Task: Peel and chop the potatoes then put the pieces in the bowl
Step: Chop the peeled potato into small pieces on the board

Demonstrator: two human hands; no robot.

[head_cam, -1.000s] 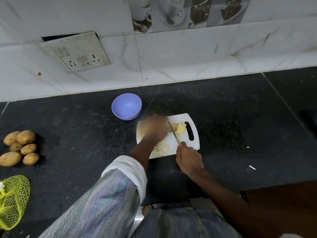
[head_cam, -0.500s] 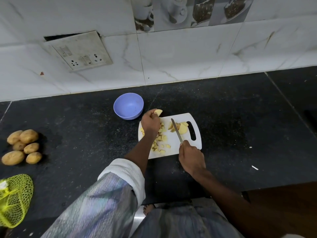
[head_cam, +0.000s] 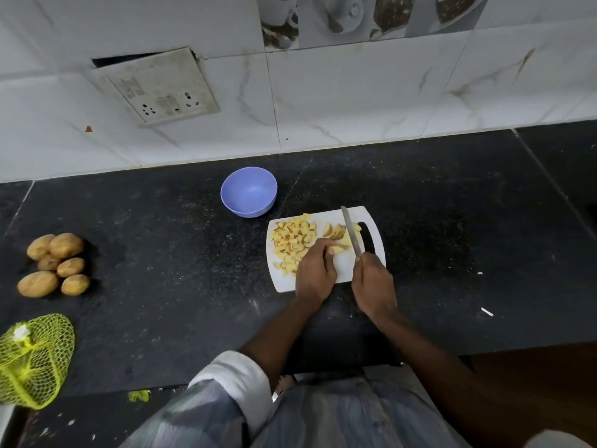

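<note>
Worktop (head_cam: 420, 221): black, carrying white chopping board (head_cam: 342, 273)
Left hand (head_cam: 315, 273): grip pinching potato slice (head_cam: 339, 248)
Right hand (head_cam: 373, 286): grip clamped round knife (head_cam: 351, 232)

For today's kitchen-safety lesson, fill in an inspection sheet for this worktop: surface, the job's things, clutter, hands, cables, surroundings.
Surface: black stone counter, pale specks.
Job's things: white cutting board with diced potato pieces and larger slices; purple bowl holds nothing; six whole potatoes at left.
Clutter: yellow mesh bag; green scrap.
Hands: left hand holds a potato piece; right hand grips the knife.
Cables: nothing seen.
Surroundings: tiled wall, loose socket plate.
</note>
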